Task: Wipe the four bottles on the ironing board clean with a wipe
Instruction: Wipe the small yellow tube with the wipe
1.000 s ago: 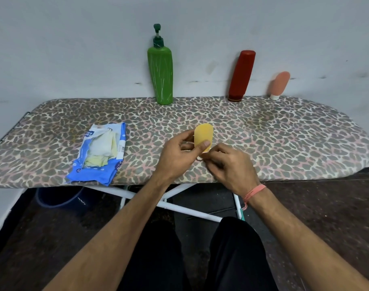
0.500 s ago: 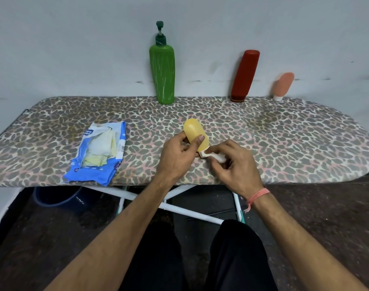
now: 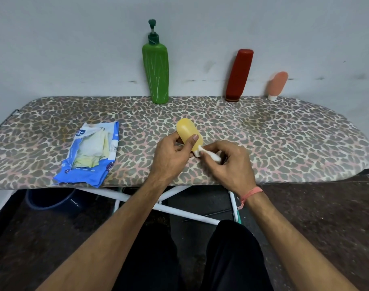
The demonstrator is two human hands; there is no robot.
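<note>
My left hand [image 3: 172, 156] grips a small yellow bottle [image 3: 187, 133] above the middle of the leopard-print ironing board [image 3: 284, 139], its rounded end tilted up and to the left. My right hand [image 3: 229, 162] pinches a white wipe [image 3: 210, 155] against the bottle's white cap end. Against the wall at the back stand a green pump bottle [image 3: 157, 74], a red bottle [image 3: 239, 75] and a small pink bottle [image 3: 278, 85], both leaning right.
An opened blue wipe packet [image 3: 89, 154] lies on the left part of the board, pale wipes showing inside. Under the board are white metal legs [image 3: 179, 211] and a dark blue bucket [image 3: 49, 198]. My dark-trousered knees are below.
The yellow bottle has tilted from upright to leaning left, and the white wipe in my right hand has come into view at its cap end.
</note>
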